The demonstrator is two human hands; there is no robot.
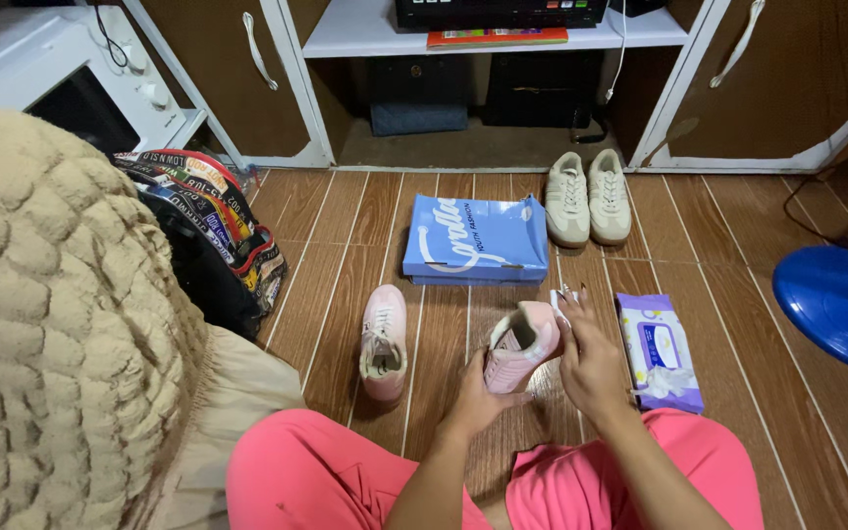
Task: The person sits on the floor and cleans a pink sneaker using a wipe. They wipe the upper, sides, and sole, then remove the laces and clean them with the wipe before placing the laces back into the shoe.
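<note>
My left hand grips a pink sneaker from below at its heel, holding it tilted up off the floor. My right hand lies flat against the shoe's toe side, with a white wipe under its fingertips. The matching pink sneaker rests on the wooden floor to the left, sole down. A purple pack of wet wipes lies just right of my right hand, a white wipe sticking out of its opening. My knees in pink trousers frame the bottom of the view.
A blue shoe box lies beyond the sneakers, a beige pair of sneakers further back. A printed bag sits left, beside a knitted beige cushion. A blue fan base stands right. White cabinets line the back.
</note>
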